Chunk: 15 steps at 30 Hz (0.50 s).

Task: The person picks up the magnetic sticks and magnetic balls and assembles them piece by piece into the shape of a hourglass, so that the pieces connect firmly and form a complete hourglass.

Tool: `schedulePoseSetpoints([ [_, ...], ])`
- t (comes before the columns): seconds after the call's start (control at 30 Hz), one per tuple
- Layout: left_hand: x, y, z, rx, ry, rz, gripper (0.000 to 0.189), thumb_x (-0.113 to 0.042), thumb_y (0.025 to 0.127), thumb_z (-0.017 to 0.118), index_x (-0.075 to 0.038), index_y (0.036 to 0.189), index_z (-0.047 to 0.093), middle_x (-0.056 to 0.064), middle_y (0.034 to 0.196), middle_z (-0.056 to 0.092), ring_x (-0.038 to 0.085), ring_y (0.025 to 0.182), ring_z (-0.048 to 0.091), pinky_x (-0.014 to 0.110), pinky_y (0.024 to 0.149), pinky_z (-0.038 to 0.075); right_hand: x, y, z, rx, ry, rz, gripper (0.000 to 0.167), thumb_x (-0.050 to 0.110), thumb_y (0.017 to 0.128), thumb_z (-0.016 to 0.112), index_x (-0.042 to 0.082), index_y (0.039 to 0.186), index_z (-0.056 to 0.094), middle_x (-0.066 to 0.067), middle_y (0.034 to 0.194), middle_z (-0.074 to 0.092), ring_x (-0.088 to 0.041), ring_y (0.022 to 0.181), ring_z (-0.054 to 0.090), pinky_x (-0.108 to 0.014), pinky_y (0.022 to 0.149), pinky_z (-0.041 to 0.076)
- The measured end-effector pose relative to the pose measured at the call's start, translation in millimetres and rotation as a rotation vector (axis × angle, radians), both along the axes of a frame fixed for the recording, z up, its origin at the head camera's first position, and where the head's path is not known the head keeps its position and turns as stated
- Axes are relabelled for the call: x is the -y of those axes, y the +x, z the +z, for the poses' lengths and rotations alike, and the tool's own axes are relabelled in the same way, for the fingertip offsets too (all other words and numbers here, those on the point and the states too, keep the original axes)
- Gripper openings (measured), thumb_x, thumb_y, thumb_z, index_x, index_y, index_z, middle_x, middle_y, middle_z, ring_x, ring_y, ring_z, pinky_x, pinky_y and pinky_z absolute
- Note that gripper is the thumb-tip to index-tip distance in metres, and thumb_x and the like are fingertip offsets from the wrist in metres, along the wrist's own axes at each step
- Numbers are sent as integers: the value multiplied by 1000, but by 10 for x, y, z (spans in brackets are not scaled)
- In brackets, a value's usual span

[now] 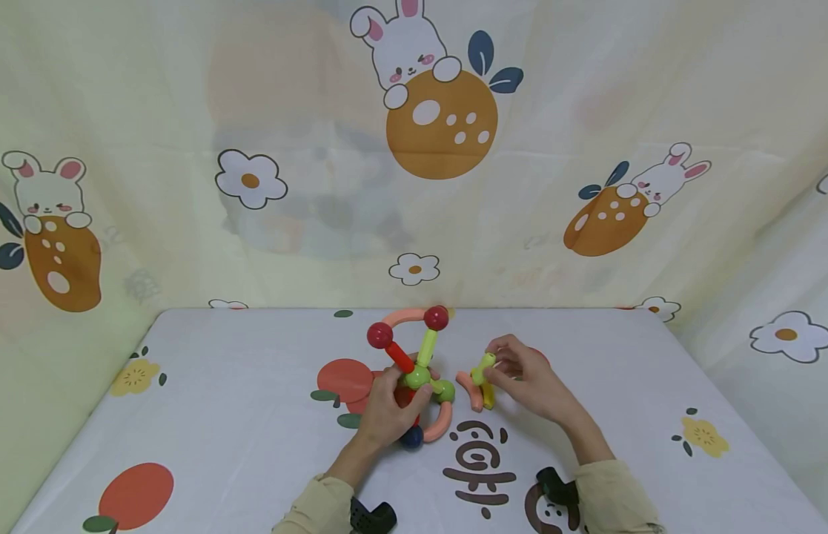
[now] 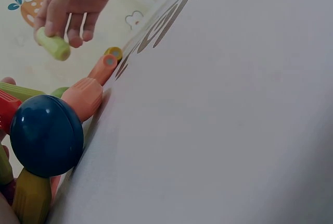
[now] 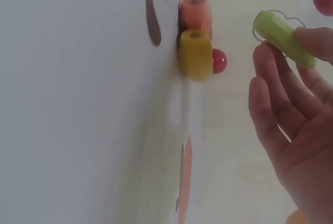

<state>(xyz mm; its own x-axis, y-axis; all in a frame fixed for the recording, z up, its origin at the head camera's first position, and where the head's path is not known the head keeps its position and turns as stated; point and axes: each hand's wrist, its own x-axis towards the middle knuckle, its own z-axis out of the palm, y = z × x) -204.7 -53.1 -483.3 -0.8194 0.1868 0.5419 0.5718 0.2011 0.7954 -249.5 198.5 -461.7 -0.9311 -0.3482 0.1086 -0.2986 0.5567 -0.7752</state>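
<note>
My left hand grips a ball-and-rod model at its middle, around a light green ball. Two dark red balls stand at the model's top, joined by a curved salmon rod. Lower down, a dark blue ball connects to another curved salmon rod. To the right, my right hand pinches a short light green rod between thumb and fingertips, above the table. Under that hand lie a loose curved salmon rod and a yellow rod, side by side.
A white printed cloth covers the table. Behind its far edge hangs a pale curtain with rabbit and flower prints. Black devices sit at both wrists.
</note>
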Motion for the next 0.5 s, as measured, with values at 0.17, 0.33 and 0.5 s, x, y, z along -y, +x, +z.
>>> schedulePoseSetpoints([
  [0.17,-5,-26,-49,2,-17,22,36,-4,84,65,5,118,56,14,100,70,23,91,64,29,78,54,66,42,33,-12,-12,9,31,29,87,67,19,111,50,0,100,64,-17,90,63,-34,80,52],
  [0.33,-17,-136,-265,23,-21,39,39,-7,84,66,-1,121,56,11,102,70,24,94,64,30,80,54,134,79,57,-60,-40,18,31,29,87,68,20,110,51,3,97,64,-15,90,63,-30,82,51],
  [0.5,-7,-182,-348,22,-4,23,38,-13,86,66,-8,122,57,5,103,71,18,96,64,29,82,53,203,96,40,-80,-142,51,30,24,86,69,17,110,53,-1,100,65,-12,94,62,-26,83,51],
])
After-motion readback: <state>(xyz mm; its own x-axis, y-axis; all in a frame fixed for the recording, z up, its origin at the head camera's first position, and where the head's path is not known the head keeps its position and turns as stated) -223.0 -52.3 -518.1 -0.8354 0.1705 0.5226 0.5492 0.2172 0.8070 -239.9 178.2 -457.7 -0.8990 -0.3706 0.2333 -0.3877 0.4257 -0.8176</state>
